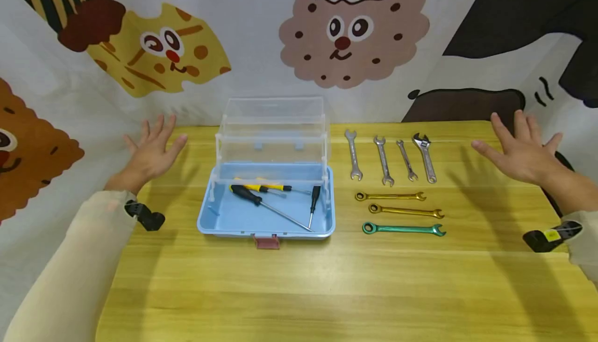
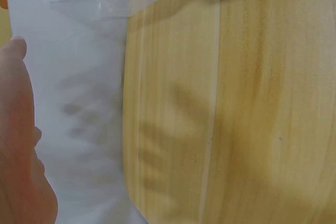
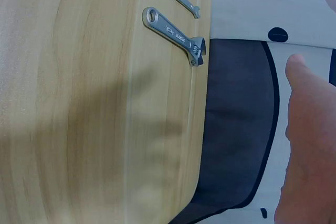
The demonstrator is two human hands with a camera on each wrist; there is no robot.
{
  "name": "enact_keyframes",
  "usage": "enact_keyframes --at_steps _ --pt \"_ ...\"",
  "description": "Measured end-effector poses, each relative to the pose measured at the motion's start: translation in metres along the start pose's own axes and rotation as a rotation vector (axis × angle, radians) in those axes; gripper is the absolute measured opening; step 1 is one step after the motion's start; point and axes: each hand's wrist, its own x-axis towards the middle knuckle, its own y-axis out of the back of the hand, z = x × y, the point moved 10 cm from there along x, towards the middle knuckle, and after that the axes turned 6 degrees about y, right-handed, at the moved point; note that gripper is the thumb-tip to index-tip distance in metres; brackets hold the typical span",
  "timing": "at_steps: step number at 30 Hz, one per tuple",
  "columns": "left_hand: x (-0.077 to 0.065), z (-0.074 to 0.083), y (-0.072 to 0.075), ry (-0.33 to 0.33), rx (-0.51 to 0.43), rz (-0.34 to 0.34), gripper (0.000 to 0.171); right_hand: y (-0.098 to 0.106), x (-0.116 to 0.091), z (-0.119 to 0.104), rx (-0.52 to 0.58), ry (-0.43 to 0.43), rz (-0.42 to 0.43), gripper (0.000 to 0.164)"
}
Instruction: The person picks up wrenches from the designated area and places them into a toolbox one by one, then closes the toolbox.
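Observation:
In the head view my left hand point(image 1: 151, 151) is held with spread fingers above the table's far left, apart from the toolbox. My right hand point(image 1: 525, 150), fingers also spread, is over the far right and holds nothing. Between them stands a light blue toolbox point(image 1: 207, 222) with its clear lid point(image 1: 275, 111) raised. Inside lie a long black screwdriver point(image 1: 245, 193), a small black screwdriver point(image 1: 315, 196) and two yellow-and-black screwdrivers point(image 1: 280, 188). Nearest to my right hand is an adjustable wrench point(image 3: 170, 31), beside silver open-end wrenches point(image 1: 384, 160).
Two gold ratchet wrenches point(image 1: 406, 210) and a green ratchet wrench point(image 1: 404, 229) lie right of the toolbox. A pink latch point(image 1: 267, 243) hangs at its front. Behind the wooden table point(image 1: 299, 300) hangs a cartoon-printed cloth point(image 1: 252, 20).

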Motion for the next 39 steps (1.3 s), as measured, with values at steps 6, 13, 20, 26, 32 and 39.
enact_keyframes --at_steps 6,13,20,26,32,39 --pt "0.003 0.000 -0.004 -0.005 0.001 -0.008 0.074 -0.002 -0.002 0.006 0.003 -0.007 -0.007 0.093" --pt "0.004 0.001 -0.006 -0.012 -0.001 -0.008 0.075 -0.002 -0.006 0.011 -0.006 -0.010 -0.013 0.093" --pt "0.003 0.002 -0.004 -0.014 0.007 -0.008 0.075 0.004 -0.007 0.011 -0.014 -0.012 0.000 0.094" --pt "-0.005 -0.003 0.002 -0.024 0.016 -0.014 0.074 0.009 -0.006 0.000 -0.016 0.003 0.001 0.093" --pt "-0.019 0.002 0.012 -0.081 -0.028 -0.012 0.070 0.020 -0.001 -0.013 -0.008 0.035 0.031 0.091" --pt "-0.035 0.010 0.012 -0.125 -0.170 -0.071 0.071 0.020 0.004 -0.033 0.037 0.103 0.033 0.084"
